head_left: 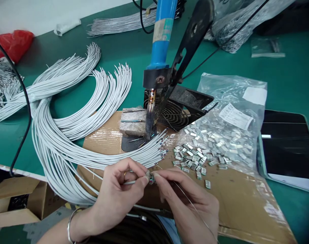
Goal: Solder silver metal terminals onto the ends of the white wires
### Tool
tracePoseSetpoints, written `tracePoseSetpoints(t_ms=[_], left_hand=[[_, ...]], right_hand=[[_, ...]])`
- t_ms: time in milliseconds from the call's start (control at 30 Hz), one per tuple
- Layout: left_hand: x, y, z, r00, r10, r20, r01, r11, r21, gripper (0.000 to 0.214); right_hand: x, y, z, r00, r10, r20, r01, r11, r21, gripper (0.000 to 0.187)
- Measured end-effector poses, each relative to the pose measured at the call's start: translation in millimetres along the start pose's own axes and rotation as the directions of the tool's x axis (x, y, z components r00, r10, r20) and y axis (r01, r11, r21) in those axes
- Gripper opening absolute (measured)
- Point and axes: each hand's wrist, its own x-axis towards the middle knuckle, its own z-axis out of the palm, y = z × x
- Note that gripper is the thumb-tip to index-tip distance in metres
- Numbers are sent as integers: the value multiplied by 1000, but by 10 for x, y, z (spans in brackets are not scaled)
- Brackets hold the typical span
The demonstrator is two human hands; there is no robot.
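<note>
My left hand (pixel 126 189) is closed, thumb and forefinger pinching the end of a white cable (pixel 129 182). Opposite it, my right hand (pixel 187 200) is closed too, with a thin solder wire (pixel 185 194) running through its fingers and trailing down. Between the fingertips sits a small connector (pixel 151 178), mostly covered, so its details are hidden. Just beyond my hands, a blue soldering iron (pixel 163 44) hangs tip down in a black stand (pixel 192 37). Loose small metal connectors (pixel 195 157) lie to the right on the cardboard (pixel 233 200).
A thick bundle of white cables (pixel 75 156) curves in from the left. Behind the iron stands a black fan (pixel 176 113). A clear bag (pixel 233 84) of connectors lies right, beside a dark-screened tablet (pixel 287 145). An open carton (pixel 40 200) sits below the table edge.
</note>
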Motion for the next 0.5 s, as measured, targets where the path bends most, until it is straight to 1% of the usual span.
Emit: tracePoseSetpoints(t_ms=[300, 500], left_hand=[[-20, -153, -14, 1000, 23, -15, -23, 998, -59, 18], [8, -63, 25, 1000, 2, -18, -2, 999, -43, 19]], right_hand=[[-3, -4, -6, 1000, 3, 10, -3, 1000, 12, 9], [1, 10, -24, 1000, -16, 17, 16, 1000, -15, 8]])
